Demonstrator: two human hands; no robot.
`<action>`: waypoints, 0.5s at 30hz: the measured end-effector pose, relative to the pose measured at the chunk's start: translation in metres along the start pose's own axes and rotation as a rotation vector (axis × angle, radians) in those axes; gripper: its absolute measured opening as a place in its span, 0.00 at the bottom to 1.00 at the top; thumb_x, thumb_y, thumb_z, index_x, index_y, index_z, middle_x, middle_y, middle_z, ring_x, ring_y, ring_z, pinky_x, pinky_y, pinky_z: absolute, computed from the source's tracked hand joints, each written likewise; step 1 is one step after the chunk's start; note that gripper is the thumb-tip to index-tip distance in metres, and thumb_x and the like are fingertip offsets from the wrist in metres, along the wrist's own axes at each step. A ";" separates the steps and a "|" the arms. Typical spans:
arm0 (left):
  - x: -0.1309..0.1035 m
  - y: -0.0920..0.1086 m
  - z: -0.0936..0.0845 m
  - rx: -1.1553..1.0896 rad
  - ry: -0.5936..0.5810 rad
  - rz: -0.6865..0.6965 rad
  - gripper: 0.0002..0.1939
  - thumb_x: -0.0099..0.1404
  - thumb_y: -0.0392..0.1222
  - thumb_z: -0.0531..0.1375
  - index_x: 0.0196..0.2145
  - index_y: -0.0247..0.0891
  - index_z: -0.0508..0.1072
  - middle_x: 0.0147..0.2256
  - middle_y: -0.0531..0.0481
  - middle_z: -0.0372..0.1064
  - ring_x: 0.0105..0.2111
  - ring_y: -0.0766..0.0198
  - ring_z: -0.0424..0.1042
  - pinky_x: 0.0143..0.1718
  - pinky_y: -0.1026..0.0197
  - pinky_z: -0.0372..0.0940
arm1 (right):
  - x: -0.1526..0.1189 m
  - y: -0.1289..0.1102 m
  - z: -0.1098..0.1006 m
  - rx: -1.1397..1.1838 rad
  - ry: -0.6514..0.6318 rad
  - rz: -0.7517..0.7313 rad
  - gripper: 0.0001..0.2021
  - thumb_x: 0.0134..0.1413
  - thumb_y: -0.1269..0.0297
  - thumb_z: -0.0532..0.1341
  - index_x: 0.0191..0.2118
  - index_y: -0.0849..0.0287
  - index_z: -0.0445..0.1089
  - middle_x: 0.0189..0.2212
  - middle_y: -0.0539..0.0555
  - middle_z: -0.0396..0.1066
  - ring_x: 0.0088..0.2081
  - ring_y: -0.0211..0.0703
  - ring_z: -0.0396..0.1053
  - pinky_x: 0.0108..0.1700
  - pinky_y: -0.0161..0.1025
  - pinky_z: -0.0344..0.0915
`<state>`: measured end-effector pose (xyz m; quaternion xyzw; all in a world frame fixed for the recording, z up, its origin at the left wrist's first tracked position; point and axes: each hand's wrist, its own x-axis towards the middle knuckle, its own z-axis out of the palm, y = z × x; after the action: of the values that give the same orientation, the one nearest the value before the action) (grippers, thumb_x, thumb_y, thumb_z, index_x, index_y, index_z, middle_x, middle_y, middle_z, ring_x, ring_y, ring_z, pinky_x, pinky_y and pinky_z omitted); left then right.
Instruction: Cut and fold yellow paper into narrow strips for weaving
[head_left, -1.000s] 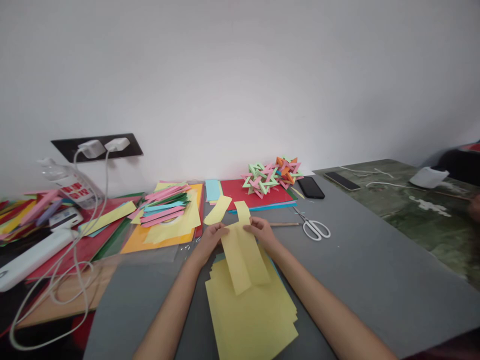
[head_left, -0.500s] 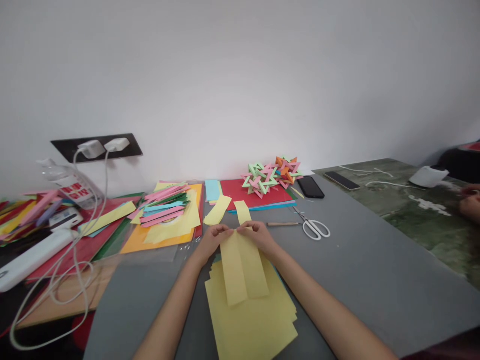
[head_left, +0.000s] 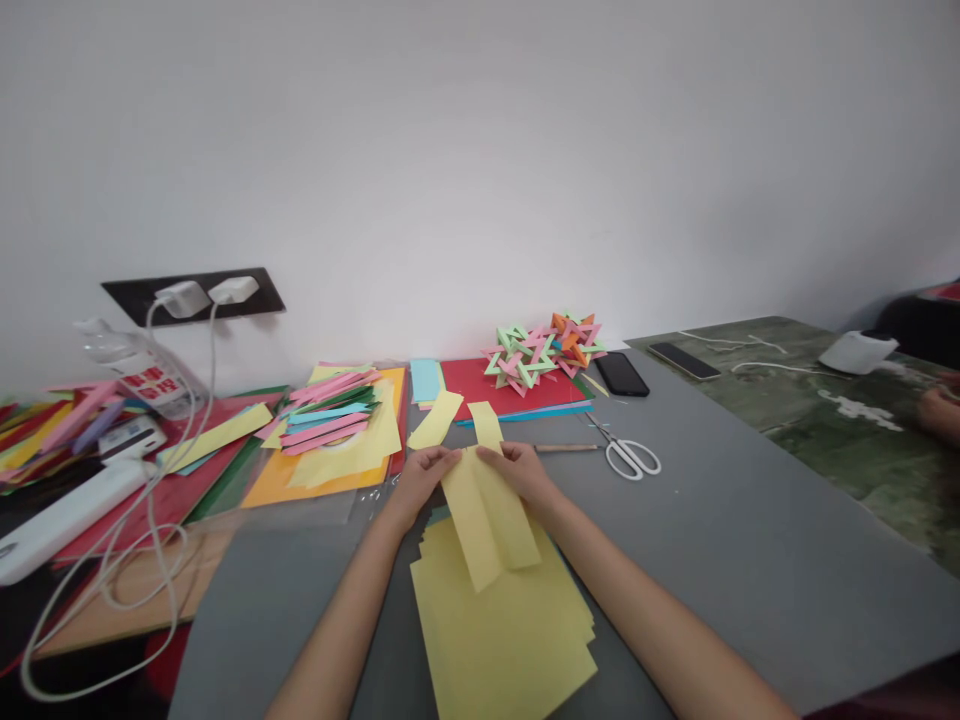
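Observation:
My left hand (head_left: 426,478) pinches the far left corner of a yellow sheet of paper (head_left: 472,520), its fingers closed. Across from it, my right hand (head_left: 523,468) grips the far right corner of the same sheet. A lengthwise crease runs down the middle, and the two halves bend at it. The near end hangs over a stack of larger yellow sheets (head_left: 510,640) on the grey table. Just beyond my hands lie two yellow paper strips, a left one (head_left: 436,420) and a right one (head_left: 486,424).
White-handled scissors (head_left: 632,459) and a thin stick (head_left: 574,448) lie right of my hands. Folded paper stars (head_left: 525,355) rest on red paper (head_left: 469,385) by a phone (head_left: 622,374). Paper strips (head_left: 330,425) and a white cable (head_left: 154,500) are left. Another person's hand (head_left: 941,408) shows far right.
The yellow sheet's halves have folded more sharply along the crease, and its near end has lifted and shifted slightly away from me. Both hands keep their hold, nearly in place.

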<state>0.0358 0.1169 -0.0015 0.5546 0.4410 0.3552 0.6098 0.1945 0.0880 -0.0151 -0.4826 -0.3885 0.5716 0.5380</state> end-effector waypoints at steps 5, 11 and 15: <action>0.000 -0.001 0.000 -0.025 0.010 0.017 0.15 0.48 0.51 0.61 0.22 0.34 0.71 0.20 0.53 0.67 0.19 0.69 0.63 0.21 0.67 0.56 | 0.000 -0.001 -0.001 -0.021 0.013 -0.067 0.18 0.34 0.51 0.62 0.16 0.61 0.59 0.13 0.44 0.55 0.16 0.29 0.50 0.18 0.30 0.47; 0.001 -0.003 0.001 -0.053 0.038 0.019 0.15 0.47 0.50 0.61 0.19 0.34 0.69 0.17 0.54 0.64 0.16 0.71 0.61 0.19 0.68 0.54 | 0.003 0.004 -0.002 -0.100 0.036 -0.089 0.20 0.34 0.49 0.61 0.16 0.61 0.58 0.13 0.43 0.53 0.16 0.29 0.48 0.18 0.30 0.45; 0.003 -0.006 -0.001 -0.060 0.046 0.010 0.15 0.48 0.50 0.62 0.19 0.34 0.68 0.16 0.54 0.64 0.16 0.70 0.61 0.19 0.68 0.54 | 0.002 0.002 -0.001 -0.120 0.054 -0.082 0.20 0.34 0.47 0.61 0.17 0.61 0.61 0.13 0.45 0.57 0.16 0.30 0.50 0.18 0.31 0.48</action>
<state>0.0359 0.1196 -0.0075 0.5299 0.4416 0.3838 0.6139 0.1951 0.0898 -0.0180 -0.5128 -0.4268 0.5115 0.5414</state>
